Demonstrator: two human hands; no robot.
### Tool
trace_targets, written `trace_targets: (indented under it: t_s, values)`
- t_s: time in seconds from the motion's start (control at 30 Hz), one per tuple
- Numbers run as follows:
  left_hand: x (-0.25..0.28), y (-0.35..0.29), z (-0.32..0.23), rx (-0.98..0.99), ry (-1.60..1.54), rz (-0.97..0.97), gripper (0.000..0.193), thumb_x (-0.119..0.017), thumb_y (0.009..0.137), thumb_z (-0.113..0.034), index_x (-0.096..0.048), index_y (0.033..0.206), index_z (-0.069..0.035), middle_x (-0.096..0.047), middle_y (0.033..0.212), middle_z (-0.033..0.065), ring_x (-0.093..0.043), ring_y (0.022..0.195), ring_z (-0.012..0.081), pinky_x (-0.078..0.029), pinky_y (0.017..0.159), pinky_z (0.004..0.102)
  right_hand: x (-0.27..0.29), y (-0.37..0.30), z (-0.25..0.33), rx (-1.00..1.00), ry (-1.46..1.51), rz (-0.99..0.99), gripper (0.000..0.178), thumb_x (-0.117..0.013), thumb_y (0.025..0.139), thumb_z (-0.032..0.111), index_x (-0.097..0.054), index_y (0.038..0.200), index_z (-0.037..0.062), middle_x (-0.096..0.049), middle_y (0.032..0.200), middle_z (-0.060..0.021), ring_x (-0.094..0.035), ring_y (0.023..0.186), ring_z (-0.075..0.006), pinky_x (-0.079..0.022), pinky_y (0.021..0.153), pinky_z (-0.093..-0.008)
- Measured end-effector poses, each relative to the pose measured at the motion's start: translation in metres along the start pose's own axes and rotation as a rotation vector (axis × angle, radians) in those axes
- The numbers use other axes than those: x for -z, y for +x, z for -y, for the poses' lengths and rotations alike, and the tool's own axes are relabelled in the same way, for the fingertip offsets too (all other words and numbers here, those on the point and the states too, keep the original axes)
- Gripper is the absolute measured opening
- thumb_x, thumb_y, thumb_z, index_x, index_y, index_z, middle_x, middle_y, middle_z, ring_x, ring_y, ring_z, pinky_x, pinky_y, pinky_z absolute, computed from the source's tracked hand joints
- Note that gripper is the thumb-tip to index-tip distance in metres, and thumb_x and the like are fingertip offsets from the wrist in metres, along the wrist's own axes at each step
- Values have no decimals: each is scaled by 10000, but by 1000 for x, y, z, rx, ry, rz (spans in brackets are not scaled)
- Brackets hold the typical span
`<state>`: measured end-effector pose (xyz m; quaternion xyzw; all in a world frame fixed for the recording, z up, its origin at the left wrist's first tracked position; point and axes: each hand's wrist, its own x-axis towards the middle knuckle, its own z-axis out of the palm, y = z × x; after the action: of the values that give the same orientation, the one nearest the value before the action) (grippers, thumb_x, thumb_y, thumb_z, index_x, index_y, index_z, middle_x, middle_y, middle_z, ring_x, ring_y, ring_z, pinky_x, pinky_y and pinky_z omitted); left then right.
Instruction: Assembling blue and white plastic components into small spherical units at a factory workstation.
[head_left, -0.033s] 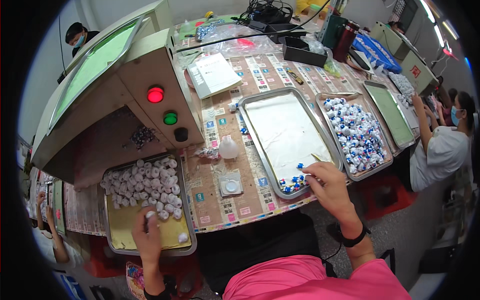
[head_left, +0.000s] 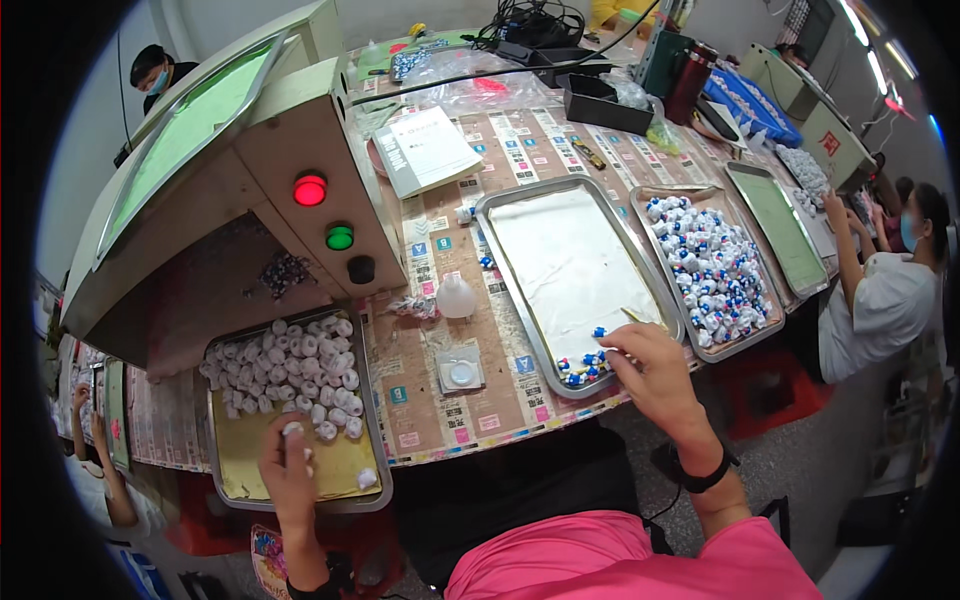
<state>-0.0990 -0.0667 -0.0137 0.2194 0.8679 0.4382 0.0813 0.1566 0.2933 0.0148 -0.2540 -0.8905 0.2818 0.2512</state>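
My left hand (head_left: 287,465) is closed over the near part of a metal tray (head_left: 384,480), with a small white rounded piece (head_left: 293,429) between thumb and fingers. Many similar white pieces (head_left: 285,362) are heaped at that tray's far side, on yellow lining. My right hand (head_left: 655,375) hovers over the near edge of a white-lined tray (head_left: 560,235), fingers curled together. A small blue part (head_left: 599,331) is right beside its index fingertip; whether it is gripped is unclear. A thin yellowish pointed tool (head_left: 631,314) shows behind the knuckles. Small blue, white and yellow parts (head_left: 580,374) lie below the fingers.
A tray of blue-and-white pieces (head_left: 710,265) stands at right, beside a green-lined tray (head_left: 780,225). Left is a beige machine housing (head_left: 300,150) with red and green lights. Between the trays are a white bottle (head_left: 457,296) and a small clear dish (head_left: 462,371). A co-worker (head_left: 880,290) sits at right.
My left hand has shifted slightly left with the white piece. My right hand has moved a little left. The trays and other things stay put.
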Motion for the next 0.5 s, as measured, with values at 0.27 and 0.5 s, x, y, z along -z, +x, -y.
trace_targets:
  t_s: [0.27,0.5]
  values:
    - [11,2,-9,556,-1679,13,367,-506,964,-224,-475,1301,-81,-619,941,74,-558,773,166,-440,577,267,-26,14,19,50,-123,263,133,-651,789,133,-667,900,62,-630,859,-107,-574,867,-309,-470,770,-398]
    - [-7,-20,-38,511,-1981,127,348,-453,977,-166,-466,1301,-41,-535,1023,70,-484,822,137,-441,694,288,-43,22,17,32,-42,152,139,-647,770,69,-661,907,51,-621,865,-111,-620,806,-278,-498,712,-350]
